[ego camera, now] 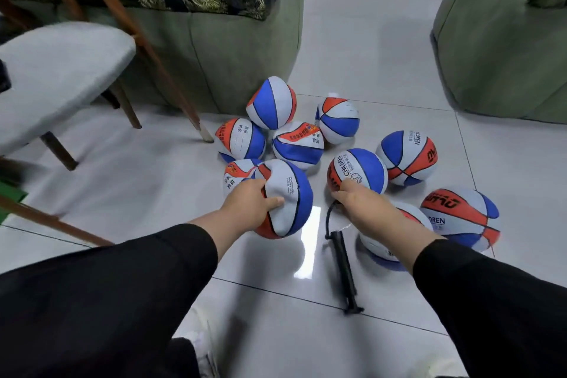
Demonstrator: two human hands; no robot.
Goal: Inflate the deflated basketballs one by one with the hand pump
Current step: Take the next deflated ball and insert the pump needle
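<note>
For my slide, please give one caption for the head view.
Left hand grips a deflated basketball; right hand reaches the pump hose.

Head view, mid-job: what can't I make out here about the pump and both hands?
- Hose tip and needle of the pump: hidden under the right hand, head view.
- Right hand's fingers: covered by its own back, so its grip is unclear.
- Valve of the ball the left hand grips: not visible.
- Ball beneath the right forearm: mostly hidden by the arm.
</note>
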